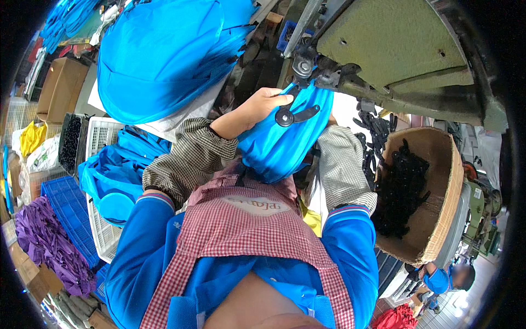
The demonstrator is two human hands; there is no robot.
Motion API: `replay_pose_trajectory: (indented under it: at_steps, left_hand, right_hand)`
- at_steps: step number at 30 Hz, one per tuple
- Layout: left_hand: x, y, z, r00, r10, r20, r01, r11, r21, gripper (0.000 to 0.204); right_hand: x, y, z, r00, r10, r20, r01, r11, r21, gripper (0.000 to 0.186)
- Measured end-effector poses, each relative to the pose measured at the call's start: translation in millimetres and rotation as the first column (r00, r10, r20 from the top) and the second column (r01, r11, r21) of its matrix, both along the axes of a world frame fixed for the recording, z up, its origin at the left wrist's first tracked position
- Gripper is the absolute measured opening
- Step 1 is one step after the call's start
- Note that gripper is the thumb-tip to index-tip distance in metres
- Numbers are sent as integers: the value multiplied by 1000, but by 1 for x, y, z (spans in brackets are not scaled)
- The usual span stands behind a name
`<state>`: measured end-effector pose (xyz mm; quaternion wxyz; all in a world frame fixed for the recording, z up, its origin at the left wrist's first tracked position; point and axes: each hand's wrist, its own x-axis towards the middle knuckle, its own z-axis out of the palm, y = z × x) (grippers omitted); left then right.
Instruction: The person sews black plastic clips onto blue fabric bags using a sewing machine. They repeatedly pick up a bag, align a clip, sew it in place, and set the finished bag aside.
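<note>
The folded bright blue fabric piece (282,145) is at the centre of the frame, its long axis slanting from a narrow upper-right end near the machine to a broad, rounded lower-left end that points at the wearer's apron. The left hand (258,109) pinches its upper left edge between thumb and fingers, just beside a black jointed lever with a round disc (285,117); whether the thumb also touches the lever is unclear. The right hand (332,119) shows only as a sliver at the fabric's right edge, so I cannot tell its grip. Above and to the right, the olive-green metal machine body (394,46) fills the upper right of the frame. Right of centre, an open brown cardboard box (441,164) holds a heap of small black parts (402,192), and more black pieces (373,129) lie just left of its upper rim. At the upper left is a large stack of bright blue fabric panels (164,60). Below it, a white lattice plastic basket (109,239) contains crumpled blue fabric (115,170). Further left, a purple fabric bundle (52,247) lies against a blue plastic crate (68,205), while a tan cardboard carton (61,88) stands higher up, near the left rim. A co-worker (438,281) in blue appears at lower right.
</note>
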<state>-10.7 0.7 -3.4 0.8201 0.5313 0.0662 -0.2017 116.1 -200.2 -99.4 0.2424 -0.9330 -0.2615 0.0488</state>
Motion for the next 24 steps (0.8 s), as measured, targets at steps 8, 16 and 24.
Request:
replay_pose_trajectory:
  at_steps: [8,16,24]
  left_hand:
    - [-35,2,29,897,-393,202,383,919,87,39]
    - [-100,-10,-15,930,-51,364,-77,941,328,48]
    - [-100,-3,-13,975,105,196,-130,984,122,33]
  right_hand:
    - [-5,14,2,976,-184,115,186,983,-6,18]
    - [-26,26,33,809,-100,-579,524,569,634,10]
    - [-58,48,122,749,86,-657,486,603,633,21]
